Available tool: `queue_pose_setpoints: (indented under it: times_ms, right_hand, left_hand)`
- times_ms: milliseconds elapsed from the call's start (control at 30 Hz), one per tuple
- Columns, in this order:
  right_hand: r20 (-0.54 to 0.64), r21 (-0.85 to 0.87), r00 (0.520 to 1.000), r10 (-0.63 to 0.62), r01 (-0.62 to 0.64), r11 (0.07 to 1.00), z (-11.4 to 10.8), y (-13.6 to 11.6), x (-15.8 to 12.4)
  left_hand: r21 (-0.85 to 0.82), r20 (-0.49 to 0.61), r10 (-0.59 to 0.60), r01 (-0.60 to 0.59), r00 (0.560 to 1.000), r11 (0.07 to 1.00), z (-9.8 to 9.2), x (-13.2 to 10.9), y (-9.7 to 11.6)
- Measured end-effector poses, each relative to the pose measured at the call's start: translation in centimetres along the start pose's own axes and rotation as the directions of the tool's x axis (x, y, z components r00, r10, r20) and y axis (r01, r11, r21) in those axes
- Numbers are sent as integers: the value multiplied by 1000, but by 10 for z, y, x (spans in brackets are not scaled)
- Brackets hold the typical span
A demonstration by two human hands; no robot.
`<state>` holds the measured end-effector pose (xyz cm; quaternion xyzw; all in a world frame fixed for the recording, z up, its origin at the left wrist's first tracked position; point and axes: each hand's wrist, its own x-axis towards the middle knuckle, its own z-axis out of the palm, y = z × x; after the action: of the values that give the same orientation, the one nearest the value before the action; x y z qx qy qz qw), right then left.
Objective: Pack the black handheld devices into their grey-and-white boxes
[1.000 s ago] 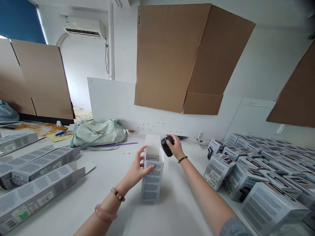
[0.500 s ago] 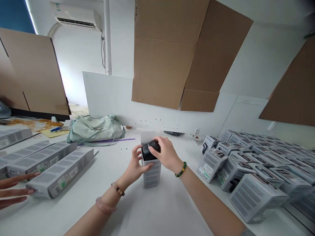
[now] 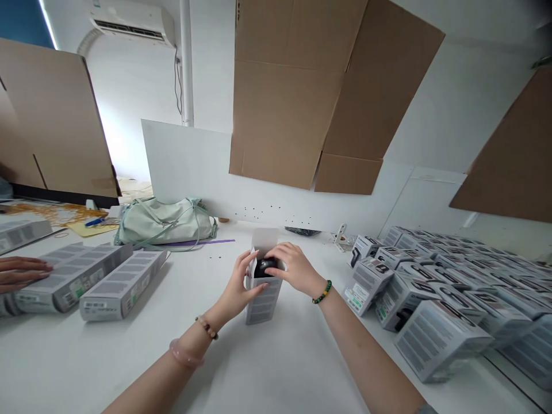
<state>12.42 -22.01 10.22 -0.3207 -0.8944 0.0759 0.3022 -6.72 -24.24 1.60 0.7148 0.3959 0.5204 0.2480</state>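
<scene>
In front of me an open-topped grey carton (image 3: 261, 302) stands upright on the white table, its back flap (image 3: 264, 237) raised. A shiny black rounded object (image 3: 264, 266) sits mostly inside the carton's mouth; its kind is not clear. My left hand (image 3: 242, 282) grips the carton's left side near the top, thumb across the front face. Over the opening, my right hand (image 3: 291, 265) has its fingers curled on the black object, with the thumb at its front. The object's lower part is hidden by the carton.
Several flat grey cartons (image 3: 123, 286) lie at left, where another person's hand (image 3: 23, 273) rests on one. Rows of packed boxes (image 3: 440, 333) fill the right side. A pale green bag (image 3: 166, 221) lies at the back, with a purple strip (image 3: 222, 241) near it.
The black object has gone lower into the carton, my right hand following it down. The other person's hand has moved from the nearest flat carton to one further back.
</scene>
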Motion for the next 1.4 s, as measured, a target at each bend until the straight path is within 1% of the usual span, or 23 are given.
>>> queue_pose_setpoints:
  times_ms: [67, 100, 167, 233, 300, 400, 500, 567, 633, 667, 700, 800, 867, 1000, 1100, 1167, 1233, 1333, 1400]
  right_hand:
    - [28, 10, 999, -35, 35, 999, 1, 6, 0]
    - [21, 38, 999, -46, 45, 998, 3, 10, -1]
    - [-66, 165, 997, -26, 37, 986, 6, 17, -5]
    - [-174, 310, 984, 44, 12, 951, 13, 23, -10]
    - [-218, 390, 970, 108, -15, 921, 22, 26, -16]
    - [-168, 404, 978, 120, -43, 914, 37, 23, -21]
    - [-113, 447, 985, 133, -69, 892, 47, 18, -19]
    - [-137, 494, 976, 171, -83, 866, 49, 17, -15]
    - [-189, 532, 959, 211, -81, 843, 47, 20, -11]
    - [-213, 550, 954, 211, -61, 833, 45, 21, -9]
    - [-218, 559, 958, 183, -31, 829, 41, 22, -8]
    - [-163, 552, 986, 31, 65, 831, 31, 21, -11]
    - [-114, 524, 993, -22, 79, 848, 28, 18, -17]
    - [-130, 467, 991, -7, 67, 882, 27, 10, -28]
    - [-160, 393, 986, -41, 102, 914, 23, 7, -27]
    - [-178, 372, 983, -41, 106, 922, 19, 5, -24]
    - [-155, 339, 987, -41, 92, 936, 15, 3, -21]
    - [-80, 254, 994, -69, 87, 963, 17, 2, -20]
    - [-87, 243, 994, -65, 84, 966, 23, 2, -21]
  left_hand:
    - [2, -1, -10, 10, 1000, 1000, -1, 0, 0]
    - [4, -1, -15, 15, 1000, 1000, -1, 0, 0]
    - [10, 5, -20, 20, 1000, 1000, -1, 0, 1]
    - [13, 12, -14, 14, 1000, 1000, -1, 1, 3]
    - [8, 17, 0, -1, 1000, 1000, -1, 1, 6]
    - [-8, 10, 20, -20, 1000, 1000, 0, 2, 9]
    - [-24, -8, 26, -26, 1000, 999, 1, 2, 9]
    - [-41, -29, 25, -26, 999, 999, 3, 1, 6]
    - [-69, -60, 25, -29, 998, 997, 5, 1, 4]
    - [-84, -77, 26, -33, 997, 996, 5, 0, 3]
    - [-97, -92, 29, -38, 995, 995, 5, 0, 2]
    - [-97, -94, 38, -48, 995, 994, 4, 1, 4]
    - [-71, -76, 42, -47, 996, 996, 2, 2, 7]
    - [-35, -65, 54, -57, 996, 998, 1, 3, 10]
    - [-23, -62, 63, -65, 996, 998, 2, 2, 10]
    - [-13, -63, 69, -70, 996, 997, 1, 2, 9]
    - [-8, -66, 77, -77, 995, 997, 0, 2, 9]
    - [-4, -70, 88, -89, 994, 996, 0, 3, 8]
    - [3, -67, 95, -95, 993, 995, 0, 3, 8]
